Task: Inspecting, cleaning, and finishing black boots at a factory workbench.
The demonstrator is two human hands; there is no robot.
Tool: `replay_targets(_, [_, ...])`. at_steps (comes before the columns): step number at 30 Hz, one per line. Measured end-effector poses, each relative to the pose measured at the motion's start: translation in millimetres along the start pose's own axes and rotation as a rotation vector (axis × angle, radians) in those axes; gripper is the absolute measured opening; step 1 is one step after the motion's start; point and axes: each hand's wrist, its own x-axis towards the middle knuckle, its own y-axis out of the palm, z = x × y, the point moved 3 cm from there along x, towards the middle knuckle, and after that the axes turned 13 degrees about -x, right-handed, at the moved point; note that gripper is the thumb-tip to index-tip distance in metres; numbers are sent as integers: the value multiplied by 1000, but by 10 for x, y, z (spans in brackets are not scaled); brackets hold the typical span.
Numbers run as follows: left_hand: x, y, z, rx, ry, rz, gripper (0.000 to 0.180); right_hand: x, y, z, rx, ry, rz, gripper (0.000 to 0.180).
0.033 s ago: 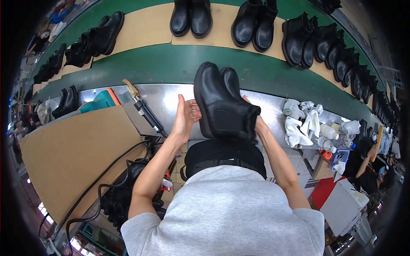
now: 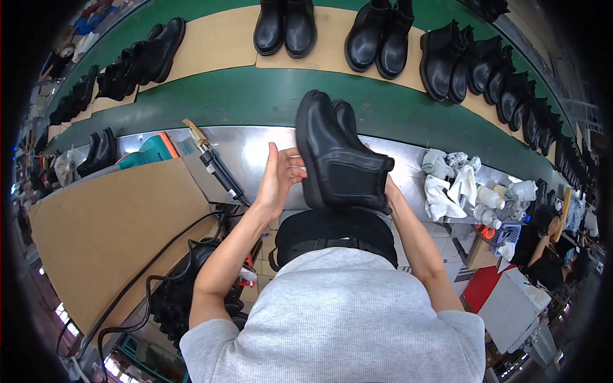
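Green conveyor (image 2: 255,96) w/ boot pairs behind. Black ankle boots (image 2: 338,159) (a pair, held together) up over steel bench (image 2: 255,153). L hand (image 2: 279,179) flat on sole side, R hand (image 2: 391,191) clamped at shaft. Prob stiff sole, soft upper, grip by sole/heel.

Black boots (image 2: 341,159) between both hands

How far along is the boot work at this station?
Done, apparently: black pairs stand on cardboard sheets along the green belt. In hand: both hands, left hand and right hand, hold a boot pair above the steel bench. Left: more boots wait at the bench's left end.
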Motion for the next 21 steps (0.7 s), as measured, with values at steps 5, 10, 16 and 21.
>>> replay_targets(5, [-95,144,-96,6,46,127,77,-194,129,-111,-64,-299,-94,43])
replay_targets(10, [317,-88,318,-366,-166,-43,69,-324,108,140,-585,-430,-486,64])
replay_targets(16, [535,174,648,-566,-11,301,54,-533,665,472,-635,-619,-539,71])
replay_targets(21, [408,280,577,-405,160,381,53,-366,253,285,-1005,-839,-688,64])
